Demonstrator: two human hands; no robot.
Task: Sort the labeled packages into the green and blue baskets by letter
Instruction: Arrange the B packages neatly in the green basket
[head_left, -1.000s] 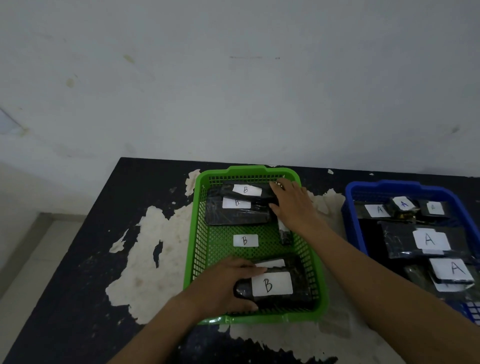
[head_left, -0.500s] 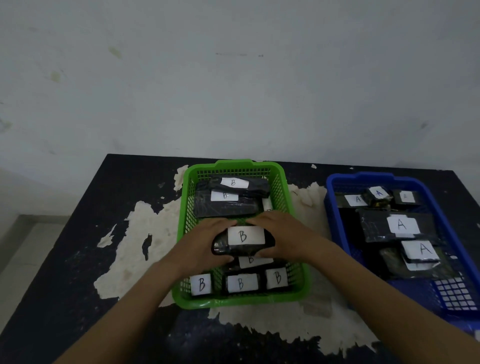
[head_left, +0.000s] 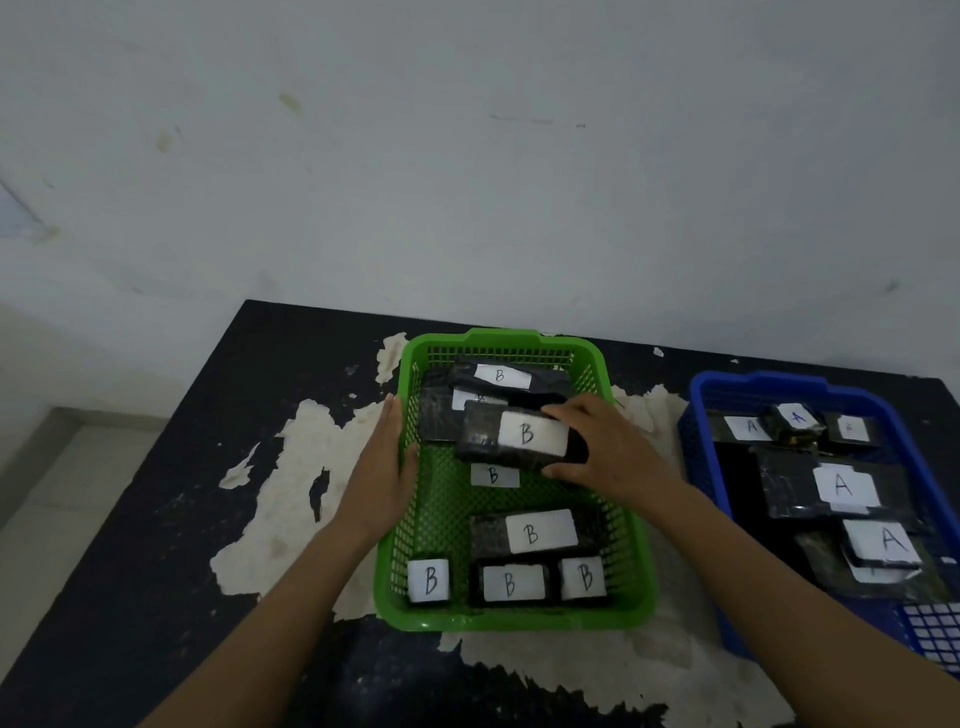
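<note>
Right hand holds a B package over the green basket; left hand grips the basket's left rim.

The right hand (head_left: 608, 454) is clamped on a black package marked B (head_left: 511, 435), thumb on its near edge and fingers on its far edge, holding it tilted over the far half of the green basket (head_left: 410, 561). The left hand (head_left: 382, 470) is closed on that basket's left rim, thumb inside the mesh wall and fingers outside. More B packages sit in the basket: two at its far end, partly under the held one, and four along its near end. A loose B label (head_left: 494, 475) lies on the basket floor. The blue basket (head_left: 698, 441) stands near the right edge of the dark, peeling surface (head_left: 171, 519), well apart from the green one, holding packages marked A.
</note>
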